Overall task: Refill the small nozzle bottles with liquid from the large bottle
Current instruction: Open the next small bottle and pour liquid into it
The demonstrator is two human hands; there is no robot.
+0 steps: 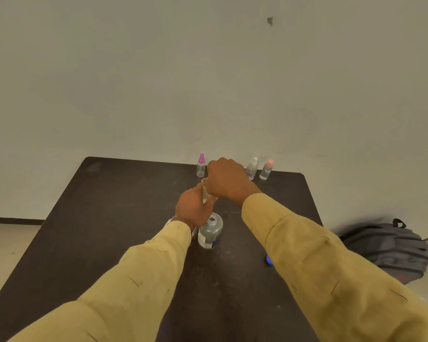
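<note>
- Sleeve on my left (134,267) crowds the uncapped large bottle (210,230); a jerk could topple it.
- My left hand (192,209) grasps a small nozzle bottle (204,196), my right hand (226,178) clenches its top; it may slip.

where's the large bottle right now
In the head view the large bottle stands uncapped near the middle of the dark table, just on the near side of the left hand.

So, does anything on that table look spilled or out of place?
No spill shows. The big bottle stands upright with its top off; a blue cap lies apart on the table, half hidden by the right sleeve. The wall has a dark mark.
</note>
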